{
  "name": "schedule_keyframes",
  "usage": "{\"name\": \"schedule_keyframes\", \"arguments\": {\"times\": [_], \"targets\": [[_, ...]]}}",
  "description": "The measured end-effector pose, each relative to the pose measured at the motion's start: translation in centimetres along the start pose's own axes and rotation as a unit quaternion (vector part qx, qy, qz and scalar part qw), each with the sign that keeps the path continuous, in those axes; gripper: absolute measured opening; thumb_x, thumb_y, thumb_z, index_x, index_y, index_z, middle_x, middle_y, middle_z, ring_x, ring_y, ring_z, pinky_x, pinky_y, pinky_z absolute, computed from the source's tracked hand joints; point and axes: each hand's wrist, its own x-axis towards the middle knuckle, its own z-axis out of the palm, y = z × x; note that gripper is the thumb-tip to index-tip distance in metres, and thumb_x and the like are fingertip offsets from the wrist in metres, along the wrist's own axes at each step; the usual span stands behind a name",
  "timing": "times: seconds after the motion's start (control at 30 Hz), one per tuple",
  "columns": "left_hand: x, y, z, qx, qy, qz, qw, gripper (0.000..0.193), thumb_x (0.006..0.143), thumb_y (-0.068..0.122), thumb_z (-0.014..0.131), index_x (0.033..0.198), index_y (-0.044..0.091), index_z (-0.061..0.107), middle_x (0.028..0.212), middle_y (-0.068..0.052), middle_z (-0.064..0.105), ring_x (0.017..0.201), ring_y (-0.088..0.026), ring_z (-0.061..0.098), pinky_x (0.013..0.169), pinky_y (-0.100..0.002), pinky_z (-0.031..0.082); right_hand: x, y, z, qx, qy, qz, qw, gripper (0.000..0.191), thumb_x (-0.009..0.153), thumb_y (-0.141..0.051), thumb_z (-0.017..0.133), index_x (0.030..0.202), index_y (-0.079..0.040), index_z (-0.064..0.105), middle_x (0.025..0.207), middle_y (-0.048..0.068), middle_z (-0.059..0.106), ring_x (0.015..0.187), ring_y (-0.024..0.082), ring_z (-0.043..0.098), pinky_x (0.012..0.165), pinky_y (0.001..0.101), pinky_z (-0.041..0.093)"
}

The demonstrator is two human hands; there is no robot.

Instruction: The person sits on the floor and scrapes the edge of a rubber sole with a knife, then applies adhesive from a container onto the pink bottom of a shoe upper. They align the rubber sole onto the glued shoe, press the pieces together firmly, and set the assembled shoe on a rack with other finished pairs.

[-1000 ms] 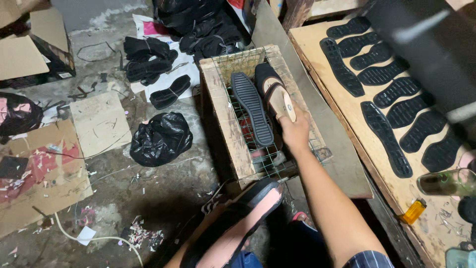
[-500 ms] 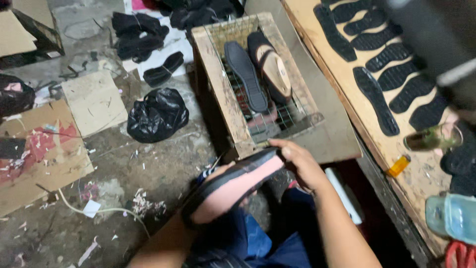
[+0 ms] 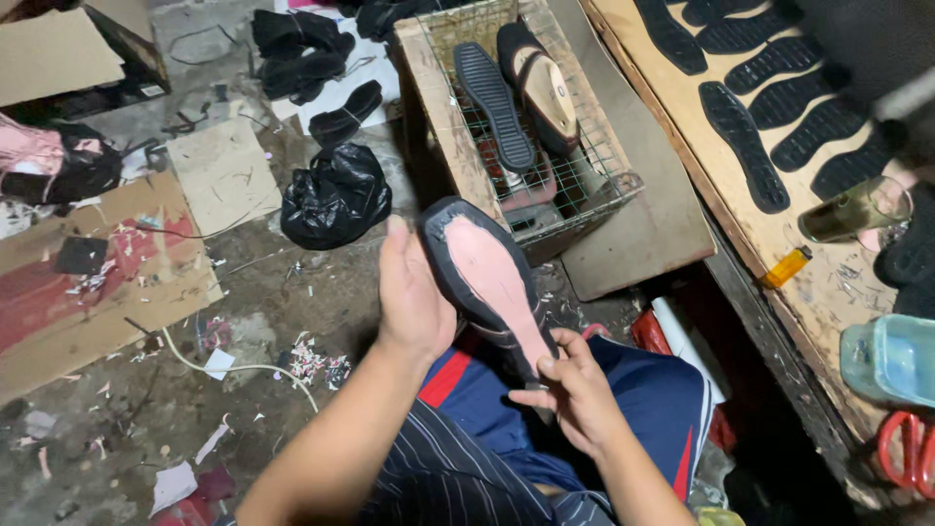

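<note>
I hold a dark shoe upper on a pink last (image 3: 487,278), bottom side up, over my lap. My left hand (image 3: 414,297) wraps its left side near the toe. My right hand (image 3: 575,390) pinches the heel end near my knee. Ahead stands a wooden box with a wire rack (image 3: 575,185); on it lie a black ribbed sole (image 3: 497,102) and a shoe with a tan insole (image 3: 545,88).
Several black soles (image 3: 745,146) lie on the wooden bench (image 3: 828,292) at right, with a glass (image 3: 857,209), an orange lighter (image 3: 787,266), a pale blue tub (image 3: 891,356) and red scissors (image 3: 906,448). A black bag (image 3: 336,195), cardboard (image 3: 97,282) and scraps litter the floor.
My right hand came back from the rack to the lasted shoe's heel. My left hand moved up its side, and the shoe turned sole side up.
</note>
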Motion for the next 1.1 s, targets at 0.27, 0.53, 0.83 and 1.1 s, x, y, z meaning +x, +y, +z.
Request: {"name": "schedule_keyframes", "arguments": {"times": [0.27,0.53,0.83,1.1], "targets": [[-2.4,1.2,1.5,0.174,-0.06,0.012,0.983,0.053,0.096,0.022,0.05,0.139,-0.009,0.052,0.136,-0.023,0.064,0.123,-0.028,0.064,0.111,-0.042,0.049,0.0,2.2,0.0,-0.048,-0.033,0.034,0.998,0.048,0.084,-0.002,0.063,0.128,-0.011,0.047,0.112,0.006,0.067,0.098,0.018,0.068,0.082,0.0496,0.063],[-2.7,2.0,-0.3,0.263,-0.004,0.011,0.965,0.044,0.096,0.01,0.052,0.137,-0.007,0.053,0.131,-0.023,0.066,0.116,-0.025,0.066,0.105,-0.04,0.052,1.0,2.2,0.1,-0.145,-0.04,0.08,0.985,0.052,0.083,-0.011,0.067,0.131,-0.012,0.046,0.114,0.005,0.069,0.092,0.02,0.07,0.074,0.0403,0.059],[-0.1,4.5,-4.2,0.21,0.099,0.054,0.971,0.04,0.096,0.008,0.048,0.133,-0.008,0.054,0.127,-0.025,0.067,0.115,-0.029,0.067,0.105,-0.041,0.052,11.8,-4.4,-0.9,-0.412,-0.015,-0.222,0.883,0.042,0.089,-0.023,0.076,0.122,0.0,0.064,0.109,0.007,0.074,0.098,0.011,0.068,0.088,0.0278,0.054],[1.9,4.7,-4.0,0.205,0.108,0.021,0.973,0.043,0.096,0.006,0.047,0.136,-0.009,0.05,0.13,-0.026,0.065,0.115,-0.03,0.066,0.104,-0.043,0.051,25.8,-10.1,6.5,-0.704,0.161,-0.406,0.56,0.061,0.079,-0.04,0.079,0.128,-0.005,0.064,0.126,0.024,0.064,0.111,0.044,0.057,0.088,0.0544,0.046]]}}
